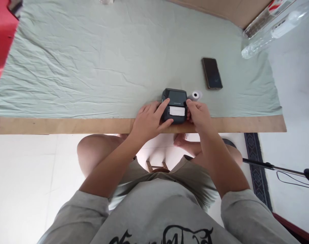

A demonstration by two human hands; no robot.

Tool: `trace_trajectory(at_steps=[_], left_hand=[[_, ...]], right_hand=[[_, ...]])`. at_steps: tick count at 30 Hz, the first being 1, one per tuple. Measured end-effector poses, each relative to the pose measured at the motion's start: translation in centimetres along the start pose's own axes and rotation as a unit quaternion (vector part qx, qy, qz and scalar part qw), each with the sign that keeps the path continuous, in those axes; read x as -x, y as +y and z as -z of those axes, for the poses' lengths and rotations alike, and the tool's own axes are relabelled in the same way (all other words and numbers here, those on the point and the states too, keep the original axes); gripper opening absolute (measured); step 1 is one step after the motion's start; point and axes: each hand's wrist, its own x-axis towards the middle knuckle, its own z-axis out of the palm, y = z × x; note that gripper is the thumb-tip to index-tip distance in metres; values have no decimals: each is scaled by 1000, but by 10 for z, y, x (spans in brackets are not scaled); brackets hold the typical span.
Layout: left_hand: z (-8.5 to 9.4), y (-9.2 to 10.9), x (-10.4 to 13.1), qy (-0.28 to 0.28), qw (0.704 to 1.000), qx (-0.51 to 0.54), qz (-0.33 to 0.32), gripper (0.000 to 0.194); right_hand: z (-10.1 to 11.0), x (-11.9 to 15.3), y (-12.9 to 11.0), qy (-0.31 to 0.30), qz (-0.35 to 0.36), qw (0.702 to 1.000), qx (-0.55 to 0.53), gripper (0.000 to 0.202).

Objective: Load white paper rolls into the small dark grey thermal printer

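A small black receipt printer (175, 97) lies near the front edge of the table, a strip of white paper (177, 111) showing in its front part. My left hand (150, 120) grips its left side, with the index finger on the top and the thumb at the front corner. Against the right side, my right hand (198, 115) has its thumb at the edge and its other fingers curled, partly hidden. Just beyond that hand stands a white paper roll (195, 95), its dark core facing up.
A dark smartphone (212, 73) lies right of the paper roll. Clear plastic bottles (278, 32) lie at the far right beside a cardboard box (215, 8). Wrinkled pale green cloth (105, 61) covers the table, leaving a wooden front edge (55, 125) bare.
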Motion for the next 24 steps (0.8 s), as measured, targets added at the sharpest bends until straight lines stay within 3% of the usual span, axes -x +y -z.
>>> trace_trajectory(at_steps=[7, 16, 24], left_hand=[[3, 2, 0, -6, 1000, -2, 5, 70], [3, 2, -3, -2, 1000, 16, 19, 66], [0, 2, -2, 12, 1000, 15, 24, 70]], right_hand=[[6, -1, -7, -57, -26, 997, 42, 53], [6, 0, -22, -73, -24, 994, 76, 48], [4, -1, -2, -77, 19, 995, 62, 49]])
